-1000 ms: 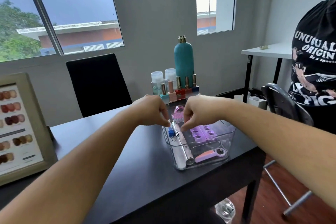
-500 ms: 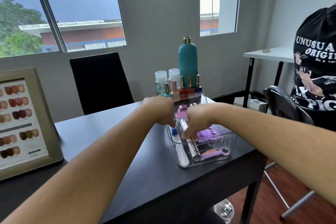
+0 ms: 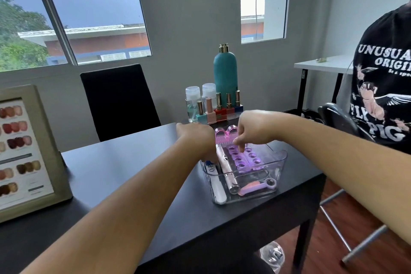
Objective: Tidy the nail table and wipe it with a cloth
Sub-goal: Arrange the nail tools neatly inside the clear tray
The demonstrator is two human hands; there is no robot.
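Observation:
A clear plastic tray (image 3: 280, 156) stands near the right end of the black table (image 3: 124, 169). In it lie a white nail file (image 3: 217, 186), a pink and silver pen-shaped tool (image 3: 227, 170), purple toe separators (image 3: 245, 160), a pink brush (image 3: 224, 136) and a pink and lilac tool (image 3: 258, 186). My left hand (image 3: 196, 138) reaches down at the tray's left rim by the file; its fingertips are hidden. My right hand (image 3: 253, 131) hovers over the separators with loosely curled fingers and holds nothing.
Behind the tray stand a teal bottle (image 3: 225, 73), two clear pump bottles (image 3: 193, 102) and a row of polish bottles (image 3: 219, 110). A framed colour chart (image 3: 26, 151) stands at the left. A black chair (image 3: 117, 100) is behind the table; a person in a black shirt (image 3: 382, 87) sits at the right.
My right hand laid the pen-shaped tool down in the tray, let go of it and moved right over the separators. My left hand stayed at the tray's left side.

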